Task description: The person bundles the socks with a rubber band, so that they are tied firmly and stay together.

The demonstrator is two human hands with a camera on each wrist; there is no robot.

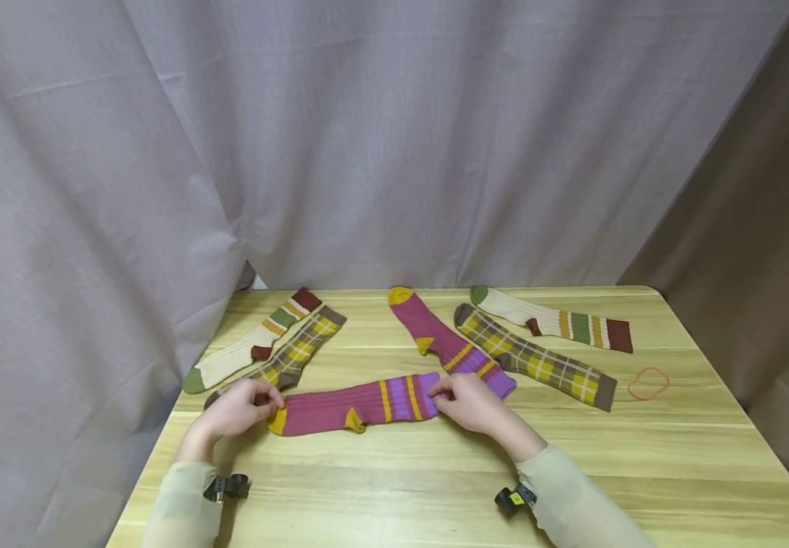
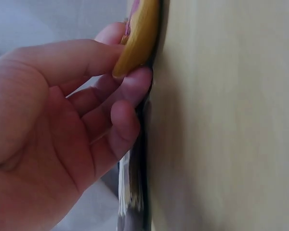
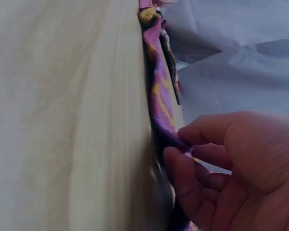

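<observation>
A magenta sock (image 1: 319,413) with a yellow toe and heel and a purple striped cuff lies sideways across the table before me. My left hand (image 1: 240,406) pinches its toe (image 2: 139,41) between thumb and fingers, just off or at the tabletop. At the other end, my right hand (image 1: 472,403) pinches the purple cuff (image 3: 172,138) between thumb and index finger. Behind the right hand lies a matching magenta sock (image 1: 421,316), slanted, its cuff partly hidden. A brown and yellow plaid sock (image 1: 301,346) passes behind the left hand, which covers part of its foot.
Cream sock (image 1: 230,361) with striped cuff lies at the back left. Another plaid sock (image 1: 538,361) and another cream striped sock (image 1: 548,318) lie at the back right. A thin orange loop (image 1: 649,368) rests near the table's right edge. Grey curtains (image 1: 394,152) hang behind the wooden table (image 1: 367,495).
</observation>
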